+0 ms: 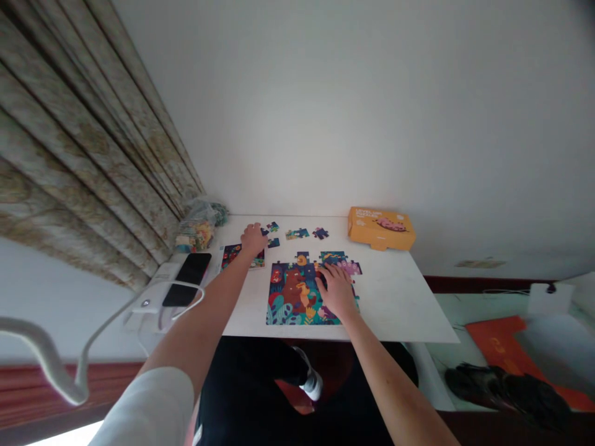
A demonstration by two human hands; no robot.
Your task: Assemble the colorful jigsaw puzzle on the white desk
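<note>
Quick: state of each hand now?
Left hand: curled at a loose jigsaw piece; whether it holds it cannot be told.
Right hand: open, spread on the assembled jigsaw puzzle.

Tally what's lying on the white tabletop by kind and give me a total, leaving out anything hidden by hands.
Orange cardboard box: 1
Partly assembled jigsaw puzzle: 1
Picture card: 1
Separate loose jigsaw bits: 4
Total: 7

Another bit by the left hand is partly hidden, so it isn't counted.
</note>
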